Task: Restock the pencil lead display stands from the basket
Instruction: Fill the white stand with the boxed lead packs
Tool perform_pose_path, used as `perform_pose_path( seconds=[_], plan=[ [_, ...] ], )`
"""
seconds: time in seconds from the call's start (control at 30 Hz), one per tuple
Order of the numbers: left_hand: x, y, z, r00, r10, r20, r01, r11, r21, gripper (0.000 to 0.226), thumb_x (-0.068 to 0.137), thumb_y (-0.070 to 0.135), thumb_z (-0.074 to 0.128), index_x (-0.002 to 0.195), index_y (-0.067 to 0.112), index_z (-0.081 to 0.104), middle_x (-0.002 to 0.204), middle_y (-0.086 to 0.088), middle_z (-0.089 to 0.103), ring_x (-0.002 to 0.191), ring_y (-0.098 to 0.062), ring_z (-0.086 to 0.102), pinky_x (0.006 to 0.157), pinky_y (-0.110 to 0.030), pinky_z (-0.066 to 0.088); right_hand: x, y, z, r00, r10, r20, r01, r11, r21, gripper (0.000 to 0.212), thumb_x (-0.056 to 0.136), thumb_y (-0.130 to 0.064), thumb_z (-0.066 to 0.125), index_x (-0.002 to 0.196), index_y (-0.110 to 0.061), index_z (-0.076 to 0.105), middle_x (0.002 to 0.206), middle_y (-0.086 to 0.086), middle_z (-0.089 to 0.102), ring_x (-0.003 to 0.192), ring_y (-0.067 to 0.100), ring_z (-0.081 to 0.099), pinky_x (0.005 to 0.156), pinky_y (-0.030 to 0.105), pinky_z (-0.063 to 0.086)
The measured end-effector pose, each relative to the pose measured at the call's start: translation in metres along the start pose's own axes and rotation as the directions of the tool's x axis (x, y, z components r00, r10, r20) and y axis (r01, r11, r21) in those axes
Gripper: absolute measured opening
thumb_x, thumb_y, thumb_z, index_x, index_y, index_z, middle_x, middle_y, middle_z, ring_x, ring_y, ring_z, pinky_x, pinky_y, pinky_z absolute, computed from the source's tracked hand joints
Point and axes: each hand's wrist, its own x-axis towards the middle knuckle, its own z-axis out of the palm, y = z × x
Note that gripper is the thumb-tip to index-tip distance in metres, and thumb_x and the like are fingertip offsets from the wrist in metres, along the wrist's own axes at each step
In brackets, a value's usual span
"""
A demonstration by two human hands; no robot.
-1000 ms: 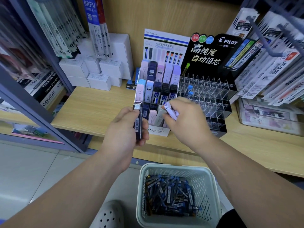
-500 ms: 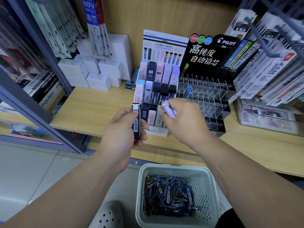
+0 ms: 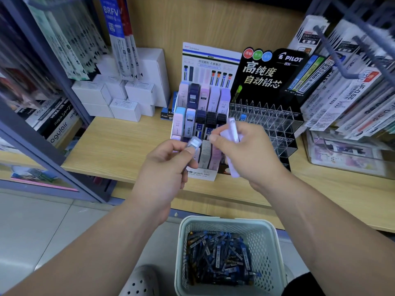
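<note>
Left hand (image 3: 164,167) tipped lead case (image 3: 195,143), right hand (image 3: 252,154) grips lilac cases (image 3: 233,129)

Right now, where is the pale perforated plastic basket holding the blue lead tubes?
The basket sits bottom centre of the head view, on the floor below the wooden shelf front edge, just right of a grey perforated shoe.

Black display header (image 3: 265,70), far, right of centre: "PILOT", "高纯度 自动铅芯".
White header card (image 3: 210,58), left of it: "Tombow".
White stand front (image 3: 202,175), near: "graph MG".
Dark lead cases (image 3: 199,124): "0.5 HB".
Hanging refill pack (image 3: 112,20), far left: "BRFV".
Right-hand pack (image 3: 362,90): "JF-0.5".
</note>
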Motion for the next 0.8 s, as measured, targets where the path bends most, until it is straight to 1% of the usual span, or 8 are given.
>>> perform_pose_path(
  seconds=[0.1, 0.2, 0.3, 0.37, 0.47, 0.63, 0.7, 0.8],
  plan=[
    [-0.001, 0.001, 0.013, 0.996, 0.092, 0.017, -0.093, 0.994, 0.058, 0.013, 0.097, 0.021, 0.061, 0.086, 0.016, 0.066, 0.071, 0.002, 0.06, 0.054, -0.007, 0.043, 0.06, -0.025, 0.035, -0.005, -0.011, -0.008, 0.99, 0.098, 0.101, -0.12, 0.961, 0.248, 0.011, 0.091, -0.02, 0.074, 0.081, -0.015, 0.073, 0.068, 0.0, 0.067, 0.051, 0.014, 0.049, 0.047, 0.025, 0.039],
    [-0.001, -0.001, 0.024, 0.995, 0.098, 0.004, -0.098, 0.992, 0.083, 0.027, 0.101, 0.027, 0.047, 0.089, 0.007, 0.061, 0.07, 0.002, 0.057, 0.062, -0.011, 0.044, 0.068, -0.033, 0.034, -0.009, -0.01, -0.013, 0.99, 0.086, 0.111, -0.113, 0.958, 0.263, 0.013, 0.089, -0.022, 0.076, 0.08, -0.012, 0.073, 0.069, 0.004, 0.068, 0.054, 0.011, 0.056, 0.052, 0.023, 0.044],
    [0.0, -0.004, 0.032, 0.994, 0.098, 0.042, -0.102, 0.991, 0.082, 0.023, 0.102, 0.013, 0.043, 0.088, 0.012, 0.061, 0.06, 0.013, 0.054, 0.055, -0.004, 0.045, 0.064, -0.029, 0.032, -0.008, -0.002, -0.021, 0.986, 0.136, 0.093, -0.156, 0.952, 0.263, 0.014, 0.087, -0.023, 0.078, 0.081, -0.01, 0.074, 0.07, 0.024, 0.06, 0.054, 0.02, 0.051, 0.059, 0.035, 0.041],
    [0.001, -0.004, 0.036, 0.993, 0.086, 0.085, -0.094, 0.992, 0.088, 0.02, 0.101, 0.008, 0.046, 0.095, 0.018, 0.062, 0.062, 0.017, 0.056, 0.057, 0.0, 0.048, 0.063, -0.023, 0.036, -0.007, 0.003, -0.027, 0.98, 0.185, 0.066, -0.196, 0.945, 0.263, 0.009, 0.087, -0.019, 0.079, 0.082, -0.012, 0.075, 0.065, 0.018, 0.054, 0.049, 0.02, 0.046, 0.057, 0.04, 0.036],
    [0.003, -0.005, 0.043, 0.983, 0.112, 0.144, -0.125, 0.988, 0.087, 0.014, 0.1, 0.008, 0.054, 0.102, 0.019, 0.063, 0.077, 0.007, 0.06, 0.068, -0.005, 0.05, 0.063, -0.013, 0.042, -0.006, 0.006, -0.037, 0.981, 0.191, 0.043, -0.196, 0.946, 0.258, 0.006, 0.085, -0.016, 0.08, 0.082, -0.013, 0.075, 0.06, 0.005, 0.055, 0.047, 0.018, 0.045, 0.049, 0.029, 0.038],
    [0.006, -0.012, 0.052, 0.986, 0.135, 0.093, -0.143, 0.987, 0.079, 0.013, 0.093, 0.008, 0.066, 0.099, 0.019, 0.065, 0.081, 0.0, 0.064, 0.073, -0.009, 0.054, 0.066, -0.015, 0.047, -0.007, 0.007, -0.045, 0.989, 0.148, 0.023, -0.149, 0.972, 0.183, 0.01, 0.083, -0.012, 0.081, 0.084, -0.02, 0.075, 0.066, -0.008, 0.063, 0.047, 0.011, 0.051, 0.046, 0.021, 0.045],
    [0.009, -0.012, 0.05, 0.986, 0.163, 0.031, -0.166, 0.979, 0.118, 0.011, 0.09, 0.013, 0.071, 0.094, 0.022, 0.067, 0.08, 0.004, 0.066, 0.072, -0.008, 0.057, 0.067, -0.019, 0.048, -0.005, 0.008, -0.047, 0.994, 0.099, -0.039, -0.092, 0.984, 0.156, 0.013, 0.083, -0.013, 0.081, 0.082, -0.024, 0.074, 0.069, -0.009, 0.063, 0.051, 0.007, 0.052, 0.048, 0.019, 0.046],
    [0.02, -0.007, 0.034, 0.936, 0.282, -0.211, -0.229, 0.942, 0.247, 0.009, 0.09, 0.019, 0.07, 0.095, 0.026, 0.066, 0.086, 0.011, 0.065, 0.075, -0.005, 0.058, 0.069, -0.025, 0.047, 0.004, 0.006, -0.055, 0.984, -0.005, -0.179, 0.024, 0.995, 0.101, 0.012, 0.084, -0.02, 0.082, 0.082, -0.029, 0.075, 0.069, -0.017, 0.063, 0.056, 0.003, 0.054, 0.052, 0.019, 0.046]
  ],
)
